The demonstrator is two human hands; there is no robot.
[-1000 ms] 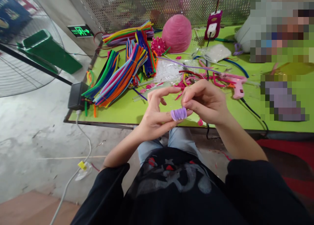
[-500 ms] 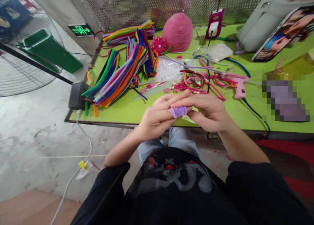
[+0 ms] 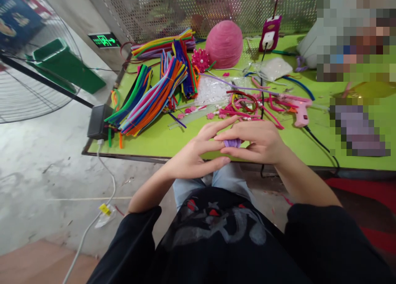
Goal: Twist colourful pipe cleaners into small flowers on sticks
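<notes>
Both of my hands meet over the near edge of the green table (image 3: 154, 141). A purple pipe-cleaner coil (image 3: 232, 143) is wound around a finger of my left hand (image 3: 198, 152). My right hand (image 3: 256, 141) closes its fingers over that coil from the right, hiding most of it. My left hand's other fingers are stretched out.
Bundles of coloured pipe cleaners (image 3: 154, 94) lie at the table's left. A pink ball (image 3: 224, 38), a spiky pink flower (image 3: 200, 59), loose pink pieces, a pink glue gun (image 3: 298, 108) and a charger (image 3: 270, 33) sit farther back. A fan guard (image 3: 27, 90) stands at left.
My hands have dropped slightly and closed together. The purple coil, plainly visible before on my left finger, is now mostly covered by my right fingers.
</notes>
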